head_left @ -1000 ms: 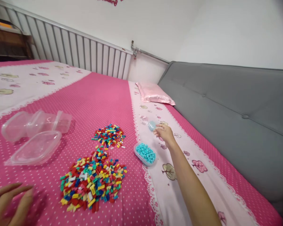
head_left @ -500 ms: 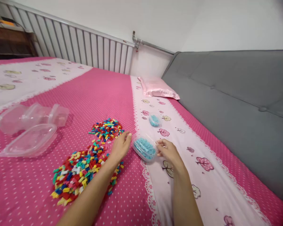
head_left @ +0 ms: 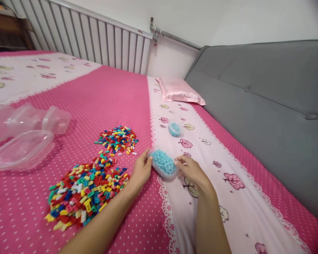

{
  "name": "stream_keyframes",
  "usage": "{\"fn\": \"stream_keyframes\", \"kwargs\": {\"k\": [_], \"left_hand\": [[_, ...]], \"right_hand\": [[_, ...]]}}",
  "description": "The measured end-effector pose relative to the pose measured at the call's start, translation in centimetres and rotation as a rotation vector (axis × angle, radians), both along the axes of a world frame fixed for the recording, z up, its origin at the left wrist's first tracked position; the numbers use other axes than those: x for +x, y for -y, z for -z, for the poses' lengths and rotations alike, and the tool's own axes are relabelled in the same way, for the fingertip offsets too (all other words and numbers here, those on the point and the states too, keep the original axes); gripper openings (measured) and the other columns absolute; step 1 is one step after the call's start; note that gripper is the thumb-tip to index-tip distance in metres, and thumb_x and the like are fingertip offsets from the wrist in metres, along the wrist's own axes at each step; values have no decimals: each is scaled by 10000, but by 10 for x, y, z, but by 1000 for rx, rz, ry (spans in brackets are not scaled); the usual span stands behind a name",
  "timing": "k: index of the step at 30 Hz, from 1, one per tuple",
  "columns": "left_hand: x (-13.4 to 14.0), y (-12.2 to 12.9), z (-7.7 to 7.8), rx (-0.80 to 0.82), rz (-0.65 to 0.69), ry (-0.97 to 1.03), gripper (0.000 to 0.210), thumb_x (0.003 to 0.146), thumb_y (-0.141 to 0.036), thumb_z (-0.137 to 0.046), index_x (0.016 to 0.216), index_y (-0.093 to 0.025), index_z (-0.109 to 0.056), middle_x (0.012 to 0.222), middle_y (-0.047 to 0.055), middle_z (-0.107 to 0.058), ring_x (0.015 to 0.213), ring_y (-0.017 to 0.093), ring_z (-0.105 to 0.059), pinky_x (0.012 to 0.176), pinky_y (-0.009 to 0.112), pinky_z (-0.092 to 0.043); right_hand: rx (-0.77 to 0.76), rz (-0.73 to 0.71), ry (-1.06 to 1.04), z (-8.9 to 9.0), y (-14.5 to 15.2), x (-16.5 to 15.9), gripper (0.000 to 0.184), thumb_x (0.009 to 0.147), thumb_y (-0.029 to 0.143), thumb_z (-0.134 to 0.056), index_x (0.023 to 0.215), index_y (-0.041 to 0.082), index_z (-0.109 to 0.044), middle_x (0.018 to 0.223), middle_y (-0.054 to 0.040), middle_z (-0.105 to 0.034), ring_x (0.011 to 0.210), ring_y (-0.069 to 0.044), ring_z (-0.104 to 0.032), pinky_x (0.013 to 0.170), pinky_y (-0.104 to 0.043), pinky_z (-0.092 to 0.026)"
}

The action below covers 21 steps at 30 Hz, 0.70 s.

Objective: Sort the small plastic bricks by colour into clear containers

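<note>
A clear plastic container [head_left: 164, 174] of light blue toy bricks [head_left: 163, 160] is between my two hands, over the lace line of the bedspread. My left hand [head_left: 142, 165] grips its left end, thumb on the rim and fingers down the side. At the right end, my right hand [head_left: 188, 165] pinches the rim between thumb and fingers. Whether a clear lid covers the bricks I cannot tell. Left of my hands lies a large pile of mixed-colour bricks [head_left: 87, 192], with a smaller pile [head_left: 118, 138] behind it.
Farther back stands a smaller clear container [head_left: 180, 129] with light blue bricks. Several empty clear containers [head_left: 29, 118] and a clear lid or shallow tub [head_left: 21, 150] lie at the left. A pink pillow [head_left: 178, 91] rests by the grey headboard [head_left: 267, 81].
My left hand has come from beside the container onto its left end. My right hand stays at the right end. The view has shifted slightly.
</note>
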State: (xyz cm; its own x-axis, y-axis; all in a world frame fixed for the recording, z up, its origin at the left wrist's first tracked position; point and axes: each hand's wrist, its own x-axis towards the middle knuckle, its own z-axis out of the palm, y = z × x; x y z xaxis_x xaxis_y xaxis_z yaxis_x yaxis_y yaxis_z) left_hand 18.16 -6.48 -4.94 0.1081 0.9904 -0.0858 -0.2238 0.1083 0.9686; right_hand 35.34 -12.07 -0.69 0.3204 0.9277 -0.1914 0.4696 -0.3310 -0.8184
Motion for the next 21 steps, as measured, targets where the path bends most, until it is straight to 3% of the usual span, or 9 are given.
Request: {"fn": "stream_keyframes", "kwargs": {"k": [6,14,21], "left_hand": [[-3,2,-11,1,54,-20,422,687,-139,-583,1108,-169,-600,1072,88,-644,997,203,-577,917,330,-387],[-10,14,-28,-205,28,161,324,553,-97,-658,876,-100,-636,782,83,-691,764,184,-627,769,285,-442],[-7,31,-23,-318,-104,124,314,564,-62,-596,875,-103,-569,625,9,-617,585,115,-559,597,224,-418]], "right_hand": [[0,-59,-206,10,-5,6,338,697,297,-582,1022,202,-587,595,47,-480,482,-91,-520,494,-221,-457],[8,-11,-332,3,-7,3,323,654,320,-632,934,159,-654,738,-17,-589,544,-90,-512,477,-212,-424],[-8,-63,-416,5,-11,2,366,634,357,-643,948,173,-675,797,-38,-660,638,-133,-557,544,-234,-411]]}}
